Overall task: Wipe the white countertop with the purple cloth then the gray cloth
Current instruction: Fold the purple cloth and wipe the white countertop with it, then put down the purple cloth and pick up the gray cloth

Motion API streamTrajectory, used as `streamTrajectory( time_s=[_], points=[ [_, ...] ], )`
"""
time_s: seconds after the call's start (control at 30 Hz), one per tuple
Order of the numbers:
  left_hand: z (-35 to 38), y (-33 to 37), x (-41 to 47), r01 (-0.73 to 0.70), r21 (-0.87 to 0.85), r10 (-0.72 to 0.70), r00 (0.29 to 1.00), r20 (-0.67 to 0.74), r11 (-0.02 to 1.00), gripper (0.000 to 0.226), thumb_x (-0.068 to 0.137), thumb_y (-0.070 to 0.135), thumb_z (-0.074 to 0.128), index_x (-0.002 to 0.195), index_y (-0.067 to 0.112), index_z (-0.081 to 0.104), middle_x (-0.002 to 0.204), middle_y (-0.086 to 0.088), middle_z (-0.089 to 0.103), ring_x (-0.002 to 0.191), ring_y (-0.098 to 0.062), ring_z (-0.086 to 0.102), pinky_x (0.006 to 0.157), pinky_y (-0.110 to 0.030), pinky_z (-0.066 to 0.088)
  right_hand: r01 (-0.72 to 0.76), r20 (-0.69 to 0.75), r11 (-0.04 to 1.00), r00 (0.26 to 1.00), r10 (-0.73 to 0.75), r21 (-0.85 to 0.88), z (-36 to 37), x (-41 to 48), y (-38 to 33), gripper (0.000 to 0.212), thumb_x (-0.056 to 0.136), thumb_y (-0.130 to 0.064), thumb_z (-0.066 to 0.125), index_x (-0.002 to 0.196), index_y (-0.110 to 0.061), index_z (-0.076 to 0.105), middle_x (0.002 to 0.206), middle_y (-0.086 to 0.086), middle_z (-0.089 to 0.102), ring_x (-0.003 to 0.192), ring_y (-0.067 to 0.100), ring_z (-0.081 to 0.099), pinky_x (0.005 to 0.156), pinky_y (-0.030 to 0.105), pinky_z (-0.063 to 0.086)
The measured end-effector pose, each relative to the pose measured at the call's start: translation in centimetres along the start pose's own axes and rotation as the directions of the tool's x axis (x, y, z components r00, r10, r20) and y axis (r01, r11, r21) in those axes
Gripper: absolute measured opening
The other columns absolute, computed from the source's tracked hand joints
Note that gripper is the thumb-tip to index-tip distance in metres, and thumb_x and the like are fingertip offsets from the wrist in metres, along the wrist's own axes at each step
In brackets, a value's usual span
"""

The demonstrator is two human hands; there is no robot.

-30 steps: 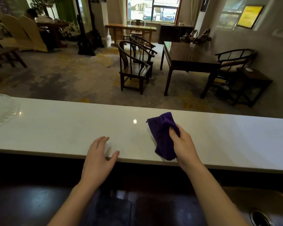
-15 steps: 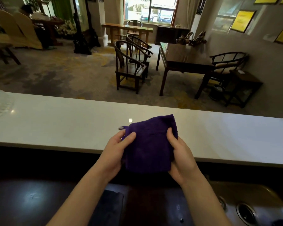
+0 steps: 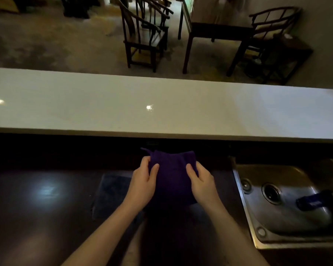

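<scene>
Purple cloth (image 3: 172,177) held, both hands; no writing legible.

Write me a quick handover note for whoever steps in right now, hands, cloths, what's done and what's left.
Left hand and right hand: both have a grip on the purple cloth, held between them over the dark lower counter, below the white countertop.
A darker cloth, probably the gray one, lies on the lower counter under the left wrist.
Done: the purple cloth is off the countertop, so its wipe looks finished.
Left: set the purple cloth down, take the gray cloth, wipe the countertop.
</scene>
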State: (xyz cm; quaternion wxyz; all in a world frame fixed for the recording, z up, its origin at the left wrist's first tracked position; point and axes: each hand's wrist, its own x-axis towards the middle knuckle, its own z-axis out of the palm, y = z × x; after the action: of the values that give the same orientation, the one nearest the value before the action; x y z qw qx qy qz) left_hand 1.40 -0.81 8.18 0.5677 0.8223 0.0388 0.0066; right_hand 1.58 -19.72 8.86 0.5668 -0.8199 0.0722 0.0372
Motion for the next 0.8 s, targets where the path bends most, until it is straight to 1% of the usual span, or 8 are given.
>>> streamTrajectory(
  time_s=[0.07, 0.17, 0.27, 0.33, 0.43, 0.5, 0.67, 0.8],
  points=[
    [1.2, -1.7, -0.6, 0.054, 0.068, -0.055, 0.998, 0.008, 0.996, 0.022, 0.101, 0.033, 0.046, 0.119, 0.022, 0.053, 0.098, 0.002, 0.071, 0.084, -0.012, 0.068, 0.069, -0.029, 0.053, -0.034, -0.007, 0.999, 0.999, 0.034, -0.020, 0.7, -0.4, 2.5, 0.022, 0.106, -0.029, 0.052, 0.102, -0.035, 0.073, 0.097, -0.017, 0.078, 0.096, 0.001, 0.070, 0.091, 0.040, 0.057],
    [2.8, -4.1, -1.3, 0.143, 0.087, -0.149, 0.987, 0.064, 0.986, 0.031, 0.102, 0.030, 0.046, 0.129, 0.016, 0.050, 0.111, -0.003, 0.069, 0.097, -0.019, 0.068, 0.085, -0.039, 0.056, -0.115, 0.018, 0.992, 0.993, 0.116, -0.058, 1.5, -1.0, 5.6, 0.024, 0.107, -0.033, 0.050, 0.103, -0.049, 0.067, 0.098, -0.031, 0.074, 0.098, -0.008, 0.068, 0.088, 0.028, 0.056],
    [4.0, -6.5, -2.0, 0.189, 0.109, -0.202, 0.972, 0.118, 0.976, 0.029, 0.102, 0.029, 0.046, 0.129, 0.018, 0.048, 0.112, 0.002, 0.066, 0.104, -0.017, 0.066, 0.090, -0.039, 0.055, -0.201, 0.054, 0.974, 0.977, 0.208, -0.105, 2.1, -1.4, 8.5, 0.026, 0.107, -0.038, 0.046, 0.120, -0.037, 0.068, 0.111, -0.014, 0.075, 0.108, 0.009, 0.069, 0.097, 0.040, 0.057],
    [4.7, -7.8, -2.3, 0.201, 0.137, -0.219, 0.967, 0.133, 0.970, 0.029, 0.102, 0.027, 0.046, 0.130, 0.019, 0.048, 0.114, 0.006, 0.063, 0.105, -0.013, 0.063, 0.088, -0.027, 0.054, -0.230, 0.071, 0.962, 0.968, 0.242, -0.144, 2.4, -1.5, 9.9, 0.032, 0.107, -0.040, 0.044, 0.129, -0.030, 0.066, 0.119, -0.008, 0.074, 0.111, 0.015, 0.068, 0.100, 0.047, 0.055],
    [5.6, -9.2, -2.6, 0.172, 0.204, -0.198, 0.974, 0.114, 0.964, 0.027, 0.100, 0.017, 0.049, 0.127, 0.016, 0.052, 0.112, 0.012, 0.057, 0.101, -0.006, 0.057, 0.076, 0.001, 0.040, -0.282, 0.099, 0.947, 0.949, 0.299, -0.150, 3.0, -1.6, 11.1, 0.033, 0.107, -0.039, 0.045, 0.133, -0.029, 0.063, 0.122, -0.006, 0.072, 0.115, 0.018, 0.067, 0.102, 0.046, 0.054],
    [5.9, -9.7, -2.7, 0.162, 0.245, -0.192, 0.976, 0.106, 0.956, 0.029, 0.099, 0.012, 0.050, 0.127, 0.014, 0.052, 0.113, 0.010, 0.057, 0.102, -0.005, 0.054, 0.075, 0.004, 0.035, -0.310, 0.097, 0.937, 0.940, 0.328, -0.161, 3.2, -1.4, 11.4, 0.033, 0.107, -0.035, 0.046, 0.136, -0.026, 0.061, 0.124, -0.004, 0.070, 0.120, 0.021, 0.064, 0.104, 0.044, 0.052],
    [6.3, -9.8, -2.9, 0.147, 0.299, -0.192, 0.973, 0.128, 0.943, 0.043, 0.095, 0.004, 0.050, 0.135, 0.016, 0.047, 0.127, -0.001, 0.061, 0.115, -0.014, 0.059, 0.095, -0.021, 0.044, -0.329, 0.052, 0.918, 0.936, 0.347, -0.220, 3.9, -0.8, 11.6, 0.030, 0.106, -0.025, 0.052, 0.133, -0.022, 0.063, 0.118, 0.003, 0.074, 0.113, 0.026, 0.067, 0.101, 0.045, 0.054],
    [6.2, -9.4, -2.9, 0.102, 0.400, -0.178, 0.971, 0.160, 0.911, 0.067, 0.089, 0.002, 0.057, 0.149, 0.015, 0.029, 0.133, -0.005, 0.057, 0.123, -0.019, 0.056, 0.104, -0.032, 0.046, -0.312, 0.011, 0.881, 0.941, 0.338, -0.356, 4.4, -0.6, 11.6, 0.024, 0.102, -0.021, 0.058, 0.124, -0.015, 0.063, 0.101, 0.003, 0.072, 0.103, 0.029, 0.071, 0.089, 0.039, 0.057]
  ],
)
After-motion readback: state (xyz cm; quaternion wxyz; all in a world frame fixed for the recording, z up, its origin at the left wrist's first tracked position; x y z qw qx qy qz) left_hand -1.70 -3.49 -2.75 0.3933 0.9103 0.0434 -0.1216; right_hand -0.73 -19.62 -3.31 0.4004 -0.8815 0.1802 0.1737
